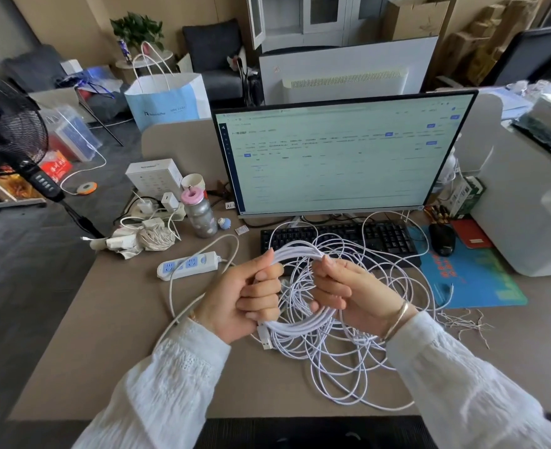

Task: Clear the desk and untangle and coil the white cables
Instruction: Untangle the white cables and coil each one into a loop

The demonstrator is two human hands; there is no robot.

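Both hands, left hand (245, 296) and right hand (342, 293), fingers clamped on the coil (300, 325); loops should stay even while slack feeds from the tangle (348, 367).

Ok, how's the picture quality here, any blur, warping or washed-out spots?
Head view: wide-angle warping bends the monitor edges and desk outward; the screen is washed out, its text unreadable; sleeves at the bottom corners are smeared; both hands and the coiled white cables are reasonably sharp.
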